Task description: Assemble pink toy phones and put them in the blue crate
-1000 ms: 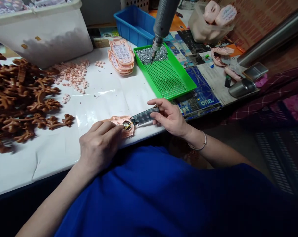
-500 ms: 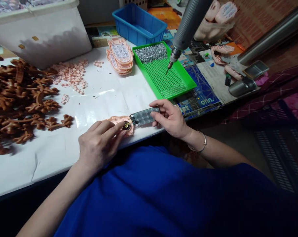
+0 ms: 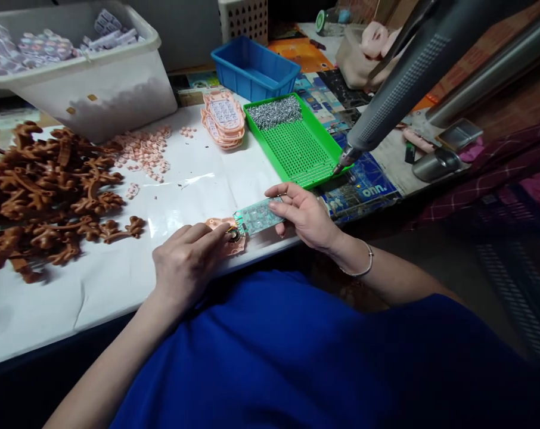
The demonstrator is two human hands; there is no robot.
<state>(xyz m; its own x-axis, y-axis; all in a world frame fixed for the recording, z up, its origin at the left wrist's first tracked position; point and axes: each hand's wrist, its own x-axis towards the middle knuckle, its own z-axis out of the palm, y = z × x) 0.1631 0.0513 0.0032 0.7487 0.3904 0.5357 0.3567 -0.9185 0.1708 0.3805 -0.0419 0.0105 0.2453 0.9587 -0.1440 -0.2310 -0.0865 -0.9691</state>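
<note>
My right hand (image 3: 303, 214) pinches a greenish circuit board (image 3: 258, 218) by its right end, thumb on top and fingers underneath. Thin wires run from the board's left end to a small round dark part, perhaps a speaker (image 3: 234, 235), inside a pink plastic shell half (image 3: 236, 247). The shell lies at the table's front edge. My left hand (image 3: 187, 256) is closed over its left side, with the fingertips at the round part and the wires. Those fingers hide much of the shell.
Brown plastic parts (image 3: 50, 190) are heaped at left, beside small pink pieces (image 3: 142, 152) and a white bin (image 3: 118, 89). Behind my hands are stacked pink shells (image 3: 225, 122), a green tray (image 3: 317, 134) of screws and a blue bin (image 3: 256, 68). A power screwdriver (image 3: 386, 95) hangs at right.
The board has tilted and now shows greenish instead of grey. Both hands keep their hold. The view has shifted, and the hanging screwdriver appears lower and further right.
</note>
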